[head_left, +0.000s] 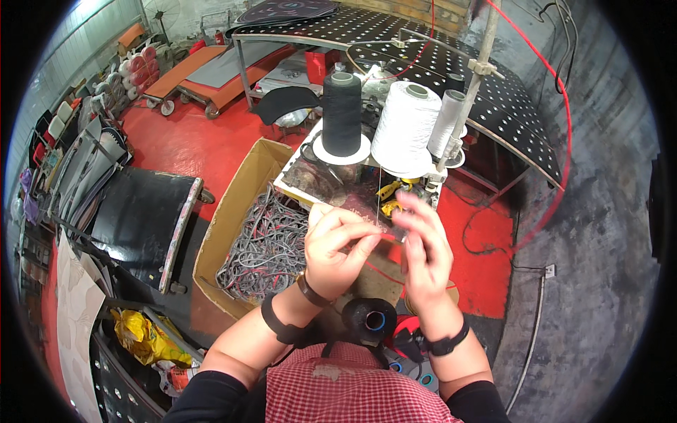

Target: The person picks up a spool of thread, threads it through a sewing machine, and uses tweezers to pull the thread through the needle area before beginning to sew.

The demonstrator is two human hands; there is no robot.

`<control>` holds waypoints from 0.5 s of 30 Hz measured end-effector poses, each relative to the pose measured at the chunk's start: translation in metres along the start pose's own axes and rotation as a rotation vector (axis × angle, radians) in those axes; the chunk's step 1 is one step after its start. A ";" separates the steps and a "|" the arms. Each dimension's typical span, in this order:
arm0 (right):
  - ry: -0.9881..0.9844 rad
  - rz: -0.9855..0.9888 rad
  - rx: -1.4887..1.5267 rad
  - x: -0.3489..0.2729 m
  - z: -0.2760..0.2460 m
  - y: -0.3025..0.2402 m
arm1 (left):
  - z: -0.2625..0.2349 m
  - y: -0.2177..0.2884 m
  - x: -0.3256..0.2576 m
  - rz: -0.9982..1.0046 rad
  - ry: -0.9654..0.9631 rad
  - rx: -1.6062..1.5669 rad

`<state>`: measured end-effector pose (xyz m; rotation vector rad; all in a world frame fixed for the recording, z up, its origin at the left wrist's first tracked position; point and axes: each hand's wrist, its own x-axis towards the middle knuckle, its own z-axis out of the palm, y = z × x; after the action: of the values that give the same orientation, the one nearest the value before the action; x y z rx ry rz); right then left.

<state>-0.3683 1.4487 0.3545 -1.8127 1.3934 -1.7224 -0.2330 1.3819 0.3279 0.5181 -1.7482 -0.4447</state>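
Note:
My left hand is raised in front of me, its thumb and fingertips pinched together. A thin white thread comes down from a large white thread cone to those fingertips. Close by on the right is my right hand, blurred by motion, with its fingers stretched out and apart. I cannot make out anything held in it. Beyond the hands, a black thread cone stands on a white disc beside the white one. A narrower white cone is to their right, next to an upright pole.
Below the cones, a worn machine table carries yellow-handled tools. At its left sits a cardboard box full of grey and red cord scraps. A black cone stands near my lap. Behind is a long perforated black table; a grey wall rises right.

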 end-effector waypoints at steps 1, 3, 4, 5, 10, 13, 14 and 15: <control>-0.046 -0.052 0.040 0.012 0.003 0.012 | 0.000 0.002 -0.001 -0.072 0.025 -0.085; -0.191 0.234 0.292 0.020 0.008 0.024 | 0.001 0.002 -0.002 -0.217 0.074 -0.254; -0.237 0.124 0.154 0.022 0.010 0.033 | 0.000 0.001 -0.003 -0.290 0.083 -0.329; -0.161 0.105 0.131 0.017 0.014 0.036 | 0.000 -0.001 -0.003 -0.288 0.084 -0.325; -0.047 -0.088 -0.234 -0.013 0.023 0.012 | -0.007 -0.006 -0.014 -0.573 0.083 -0.719; 0.002 -0.202 -0.353 -0.026 0.021 -0.001 | -0.010 0.010 -0.011 -0.685 0.074 -0.894; 0.003 -0.196 -0.359 -0.029 0.018 -0.003 | -0.012 0.018 -0.006 -0.761 0.029 -0.889; -0.021 -0.235 -0.386 -0.032 0.015 -0.005 | -0.013 0.022 -0.004 -0.837 -0.016 -0.884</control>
<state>-0.3478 1.4698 0.3352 -2.2706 1.6516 -1.6155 -0.2221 1.4019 0.3391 0.5600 -1.0997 -1.7020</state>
